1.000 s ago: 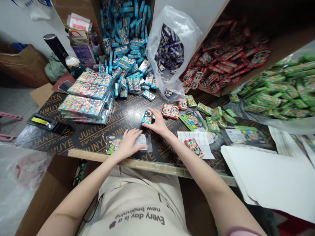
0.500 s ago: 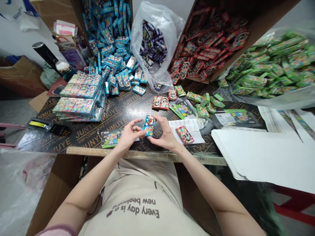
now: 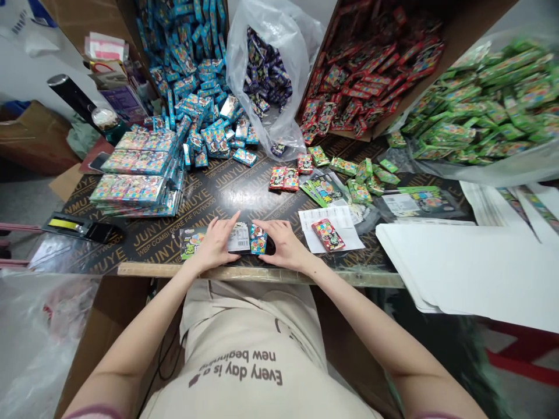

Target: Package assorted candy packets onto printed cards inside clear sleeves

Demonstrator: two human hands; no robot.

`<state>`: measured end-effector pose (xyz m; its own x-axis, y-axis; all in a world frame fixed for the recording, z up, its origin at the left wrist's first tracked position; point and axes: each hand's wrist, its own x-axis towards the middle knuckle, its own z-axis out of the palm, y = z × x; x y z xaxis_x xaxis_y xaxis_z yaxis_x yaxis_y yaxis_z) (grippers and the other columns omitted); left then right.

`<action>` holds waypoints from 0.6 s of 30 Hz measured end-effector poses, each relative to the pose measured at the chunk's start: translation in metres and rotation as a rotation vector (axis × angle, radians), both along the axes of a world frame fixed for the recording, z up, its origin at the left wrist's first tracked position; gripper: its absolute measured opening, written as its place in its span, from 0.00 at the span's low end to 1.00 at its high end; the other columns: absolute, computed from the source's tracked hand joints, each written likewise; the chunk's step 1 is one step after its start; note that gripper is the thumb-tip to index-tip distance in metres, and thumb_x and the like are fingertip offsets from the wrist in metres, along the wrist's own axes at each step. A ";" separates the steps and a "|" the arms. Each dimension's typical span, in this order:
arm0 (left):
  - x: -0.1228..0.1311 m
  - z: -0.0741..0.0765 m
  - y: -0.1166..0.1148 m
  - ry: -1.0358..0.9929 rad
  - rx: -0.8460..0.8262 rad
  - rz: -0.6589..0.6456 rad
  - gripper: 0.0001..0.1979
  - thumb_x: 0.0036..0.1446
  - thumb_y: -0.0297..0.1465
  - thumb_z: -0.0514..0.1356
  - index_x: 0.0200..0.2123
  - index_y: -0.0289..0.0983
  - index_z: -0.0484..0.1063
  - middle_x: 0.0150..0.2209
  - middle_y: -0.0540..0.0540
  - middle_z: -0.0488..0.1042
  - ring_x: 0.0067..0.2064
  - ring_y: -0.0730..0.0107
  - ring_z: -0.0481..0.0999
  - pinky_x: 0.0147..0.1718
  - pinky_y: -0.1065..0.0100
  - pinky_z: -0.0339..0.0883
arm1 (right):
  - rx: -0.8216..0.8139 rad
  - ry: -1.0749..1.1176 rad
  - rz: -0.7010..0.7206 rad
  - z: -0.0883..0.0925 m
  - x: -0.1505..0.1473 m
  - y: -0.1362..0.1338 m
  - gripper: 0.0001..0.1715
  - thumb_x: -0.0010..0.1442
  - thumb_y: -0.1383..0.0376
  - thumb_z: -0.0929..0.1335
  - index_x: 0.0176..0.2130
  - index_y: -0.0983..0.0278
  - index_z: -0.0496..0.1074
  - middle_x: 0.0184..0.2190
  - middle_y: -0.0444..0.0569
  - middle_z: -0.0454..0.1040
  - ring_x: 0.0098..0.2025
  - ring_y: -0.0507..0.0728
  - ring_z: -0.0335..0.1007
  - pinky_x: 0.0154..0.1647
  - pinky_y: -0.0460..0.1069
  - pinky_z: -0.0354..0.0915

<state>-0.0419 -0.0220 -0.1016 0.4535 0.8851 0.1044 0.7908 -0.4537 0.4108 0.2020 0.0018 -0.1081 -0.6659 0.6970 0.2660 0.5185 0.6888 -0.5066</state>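
two hands [image 3: 213, 244] [image 3: 285, 244], one blue candy box [image 3: 258, 239], one phone [image 3: 99, 161].

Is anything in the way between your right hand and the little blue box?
Nothing visible stands in the way: the right hand is right beside the small blue cartoon-printed box, and its fingers touch the box.

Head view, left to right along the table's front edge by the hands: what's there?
Black oblong case with yellow strip → green-and-white printed card → left hand → small blue printed box → right hand → red printed box → stack of large white sheets
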 end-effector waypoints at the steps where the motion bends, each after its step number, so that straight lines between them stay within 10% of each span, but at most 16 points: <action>1: 0.001 0.000 0.000 -0.014 -0.001 -0.012 0.59 0.43 0.33 0.68 0.69 0.42 0.31 0.55 0.40 0.67 0.57 0.52 0.66 0.63 0.43 0.47 | -0.010 0.002 0.025 0.002 -0.001 0.001 0.47 0.49 0.62 0.72 0.64 0.62 0.55 0.55 0.57 0.69 0.54 0.66 0.64 0.52 0.60 0.57; 13: 0.003 0.001 0.014 -0.155 0.033 0.052 0.59 0.44 0.37 0.68 0.69 0.39 0.33 0.56 0.38 0.67 0.55 0.51 0.67 0.57 0.50 0.58 | -0.101 0.232 -0.030 0.006 -0.012 0.004 0.44 0.61 0.53 0.67 0.68 0.57 0.44 0.48 0.52 0.76 0.54 0.62 0.68 0.59 0.62 0.49; 18: 0.007 -0.008 0.018 -0.034 -0.003 0.031 0.57 0.43 0.37 0.69 0.69 0.37 0.38 0.54 0.37 0.67 0.56 0.49 0.66 0.58 0.49 0.56 | 0.075 0.089 -0.400 0.011 0.000 0.079 0.44 0.56 0.56 0.69 0.66 0.61 0.52 0.62 0.59 0.63 0.63 0.70 0.56 0.59 0.64 0.50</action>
